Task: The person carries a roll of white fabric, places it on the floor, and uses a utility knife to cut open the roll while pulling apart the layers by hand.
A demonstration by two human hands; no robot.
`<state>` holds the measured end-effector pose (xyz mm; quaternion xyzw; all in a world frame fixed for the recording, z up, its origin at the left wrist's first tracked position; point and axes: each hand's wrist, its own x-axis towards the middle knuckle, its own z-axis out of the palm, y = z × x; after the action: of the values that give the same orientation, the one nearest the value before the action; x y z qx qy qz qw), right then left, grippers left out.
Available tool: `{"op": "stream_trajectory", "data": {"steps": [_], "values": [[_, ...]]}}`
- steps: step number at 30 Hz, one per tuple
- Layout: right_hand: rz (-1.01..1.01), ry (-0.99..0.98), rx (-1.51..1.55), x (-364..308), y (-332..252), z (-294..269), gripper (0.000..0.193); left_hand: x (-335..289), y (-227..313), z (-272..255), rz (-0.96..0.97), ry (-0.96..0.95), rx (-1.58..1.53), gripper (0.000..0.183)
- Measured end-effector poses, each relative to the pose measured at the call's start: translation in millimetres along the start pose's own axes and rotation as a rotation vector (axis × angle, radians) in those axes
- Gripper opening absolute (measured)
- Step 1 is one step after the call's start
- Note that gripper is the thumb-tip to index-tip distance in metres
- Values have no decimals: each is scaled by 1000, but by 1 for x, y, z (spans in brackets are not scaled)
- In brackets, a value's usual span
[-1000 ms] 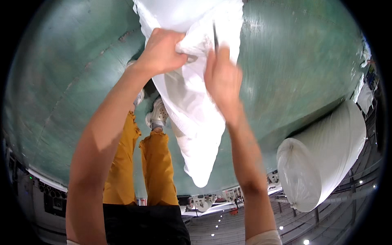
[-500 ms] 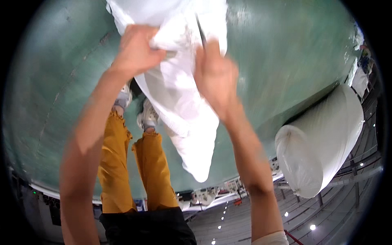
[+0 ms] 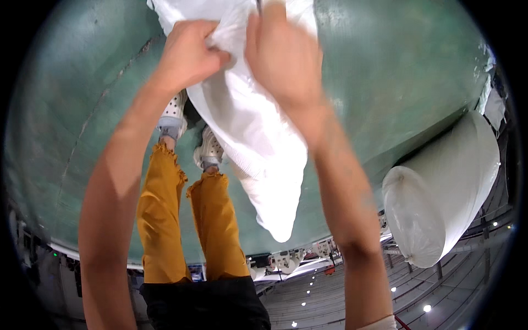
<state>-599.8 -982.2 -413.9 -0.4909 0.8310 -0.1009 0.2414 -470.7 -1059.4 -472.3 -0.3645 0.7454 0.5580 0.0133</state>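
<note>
A long bundle of white cloth (image 3: 269, 159) hangs down the middle of the head view, tapering to a narrow rounded end at the bottom. My left hand (image 3: 192, 55) is closed on the upper left part of this cloth, fingers curled into its folds. Over the cloth, just to the right, my right hand (image 3: 286, 58) is wrapped round a thin dark pointed tool (image 3: 259, 5). Only a short piece of the tool shows at the top edge, so its exact kind cannot be made out. Motion blurs the right hand slightly.
Green floor (image 3: 385, 82) spreads around the cloth, with a crack on the left. A large white plastic-wrapped roll (image 3: 445, 192) lies at the right. My feet in pale clogs (image 3: 210, 149) stand close to the cloth. Machines (image 3: 289, 261) line the lower edge.
My right hand has moved up and slightly left with the tool, most of which has left the picture. My left hand keeps its grip, a little higher in view. The whole scene has shifted slightly right.
</note>
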Motion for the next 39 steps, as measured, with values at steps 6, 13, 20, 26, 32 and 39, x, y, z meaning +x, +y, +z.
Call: {"op": "stream_trajectory", "data": {"steps": [6, 13, 20, 26, 32, 39], "values": [[-5, -138, -67, -89, 64, 20, 17, 7, 8, -5, -59, -58, -44, 31], [44, -122, -98, -10, 1, -9, 20, -6, 1, -13, 49, 32, 52, 26], [99, -270, -211, -9, 16, 2, 23, -6, 7, -7, 136, -3, 187, 23], [100, -263, -224, -23, 16, 8, 21, -9, 1, 1, 233, 18, 240, 18], [152, -247, -224, -35, 20, 21, 18, -11, -5, 4, 226, -24, 226, 17], [117, -181, -208, -46, 30, 29, 11, -7, 3, 5, 103, -67, 221, 33]]}}
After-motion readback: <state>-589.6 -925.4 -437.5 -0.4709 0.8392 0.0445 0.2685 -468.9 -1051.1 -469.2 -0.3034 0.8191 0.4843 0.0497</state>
